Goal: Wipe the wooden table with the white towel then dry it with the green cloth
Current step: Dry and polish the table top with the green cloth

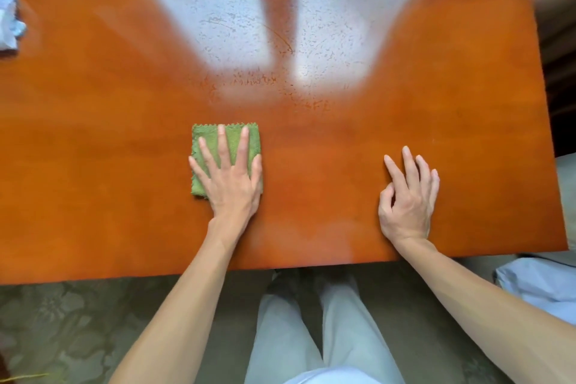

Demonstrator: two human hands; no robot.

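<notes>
The wooden table (311, 109) fills most of the view, glossy orange-brown, with window glare and speckled moisture marks toward its far middle. A folded green cloth (210, 140) lies flat near the table's front centre-left. My left hand (229, 174) presses on it with straight, spread fingers and covers its right half. My right hand (408, 196) rests on the bare wood to the right, fingertips down, index finger and thumb bent inward, holding nothing. The crumpled white towel (9, 22) sits at the far left edge of the table, partly cut off by the frame.
The table's front edge runs just above my legs in pale trousers (327, 337). A patterned grey-green carpet (62, 327) lies below. A light blue-white bundle (542, 287) sits off the table's right front corner.
</notes>
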